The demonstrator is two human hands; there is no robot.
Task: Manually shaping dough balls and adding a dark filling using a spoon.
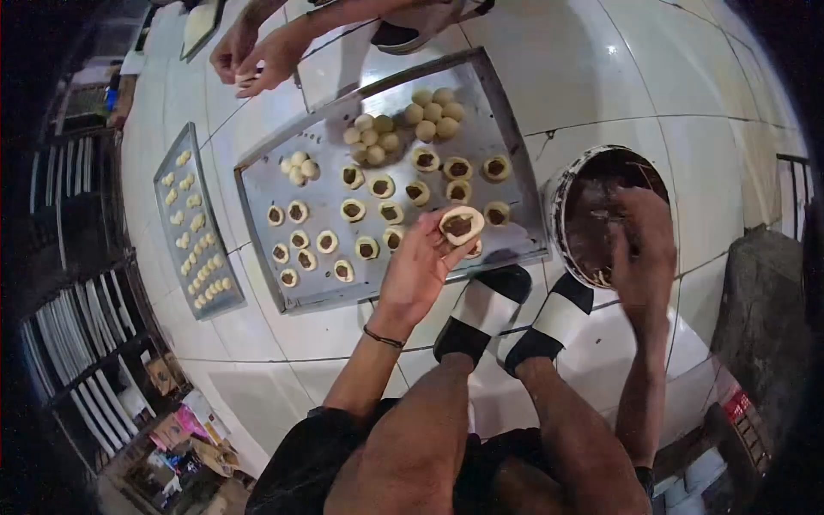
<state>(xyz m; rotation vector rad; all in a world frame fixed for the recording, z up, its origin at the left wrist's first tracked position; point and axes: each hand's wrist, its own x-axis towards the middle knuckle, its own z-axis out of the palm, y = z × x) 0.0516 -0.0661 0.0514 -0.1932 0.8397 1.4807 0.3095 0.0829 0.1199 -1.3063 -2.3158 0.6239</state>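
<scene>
My left hand [421, 266] pinches a flattened piece of dough [462, 225] with dark brown filling in its middle, held above the tray's near right side. My right hand [644, 245] is over the right side of a round bucket [562, 184] of dark brown filling [601, 184]. Motion blurs its fingers, and whether they hold anything is unclear. On the large metal tray [326, 142] lie several rows of flattened dough pieces [353, 209] topped with the same filling. Plain dough balls [433, 112] sit in clusters toward its far side.
A smaller tray [209, 257] of small shaped dough pieces stands at the left. Another person's hands [262, 64] work with a bit of dough beyond the large tray. My sandaled feet [485, 309] rest on the white tiles close to tray and bucket. Racks [81, 318] line the far left.
</scene>
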